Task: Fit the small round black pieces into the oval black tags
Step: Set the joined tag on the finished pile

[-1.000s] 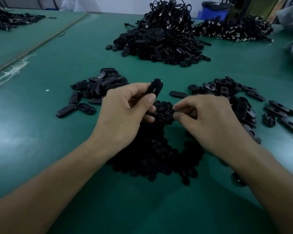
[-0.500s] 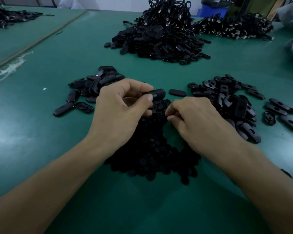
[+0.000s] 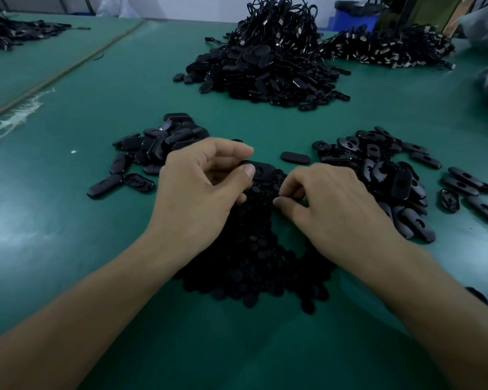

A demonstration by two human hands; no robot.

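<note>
At the middle of the view, over the near edge of the work, the left hand (image 3: 200, 190) pinches one oval tag (image 3: 261, 170) between thumb and curled fingers, holding it low and nearly flat just above the pile of small round pieces (image 3: 254, 254). Just beside it the right hand (image 3: 330, 204) has its fingertips (image 3: 279, 199) drawn together down on the pile's far end; black on black, I cannot tell whether a piece is already between them or whether they close on nothing. That is the main risk: the pieces are small, alike and heaped, so the pinch may lift two at once or none, or bring one up wrong side first, and it would then sit skewed in the tag's recess instead of seating. A push off-centre could also flip the tag out of the left thumb's grip into the pile. Further out lie the tags on the left (image 3: 158, 142), a lone tag (image 3: 295, 158) and the open-holed tags on the right (image 3: 378, 170), all on the green table (image 3: 68, 235); a dropped tag could land among the wrong group. Beyond stands a tall heap of corded tags (image 3: 268, 66).
</note>
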